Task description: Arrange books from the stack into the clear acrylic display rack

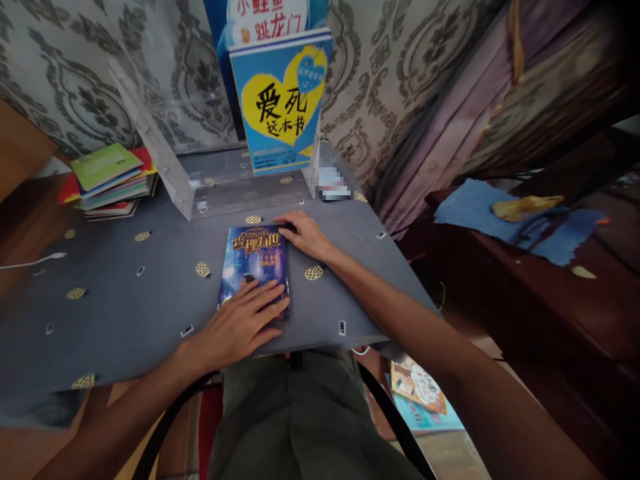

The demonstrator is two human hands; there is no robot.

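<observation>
A purple-blue book (pixel 255 260) with gold lettering lies flat on the grey patterned tablecloth (pixel 165 300), close to the table's front edge. Across the lower part of its cover rests my left hand (pixel 245 320), palm down with the fingers stretched out. My right hand (pixel 305 233) is at the book's upper right corner, fingers extended and thumb by the edge; nothing is gripped in it. Behind the book stands a clear acrylic book holder (pixel 250 190), with a blue book (pixel 280 107) bearing a yellow heart upright at its right end.
Another upright book (pixel 270 20) shows behind the heart book. A stack of thin books (pixel 113 173) lies at the back left, near a white cable (pixel 35 260). To the right, a blue cloth (pixel 465 220) lies on dark red furniture (pixel 480 320). More books (pixel 425 393) lie below the table.
</observation>
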